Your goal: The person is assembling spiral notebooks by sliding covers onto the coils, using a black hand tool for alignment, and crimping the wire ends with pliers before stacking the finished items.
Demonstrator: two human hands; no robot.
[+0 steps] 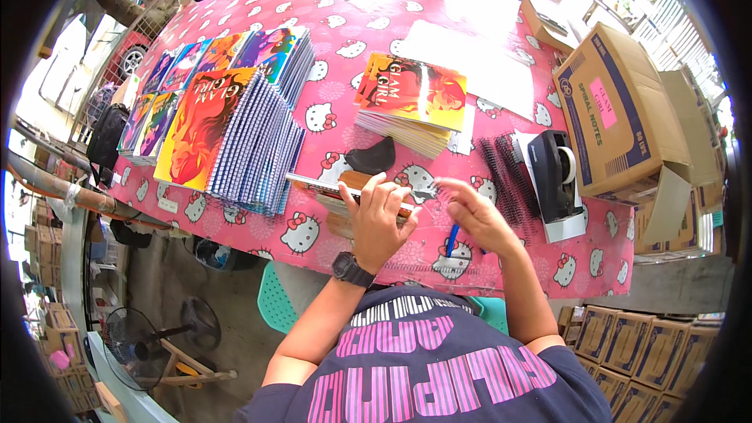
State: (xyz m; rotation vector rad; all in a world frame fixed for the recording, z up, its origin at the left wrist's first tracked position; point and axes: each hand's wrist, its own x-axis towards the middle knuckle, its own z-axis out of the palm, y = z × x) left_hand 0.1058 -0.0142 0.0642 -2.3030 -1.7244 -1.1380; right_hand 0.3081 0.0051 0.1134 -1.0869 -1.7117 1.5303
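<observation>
My left hand (377, 223) is closed on a notebook (313, 184), tilted so that mostly its thin edge shows. My right hand (482, 219) is at the right end of that notebook with its fingers curled. By its fingertips lies a small silvery metal piece (424, 194), and a slim blue handle or pen (452, 240) shows below the palm. Whether these belong to one tool, and what the right fingers grip, I cannot make out. A black curved object (371, 157) rests just beyond the left hand. Farther back is a stack of orange-covered notebooks (415, 94).
Tall stacks of spiral-bound notebooks (207, 129) stand on the left of the pink patterned table (329, 117). Dark spiral coils (501, 176), a black tape dispenser (554, 176) and a cardboard box (619, 117) are on the right. White sheets (486, 70) lie behind. A fan (141, 345) stands lower left.
</observation>
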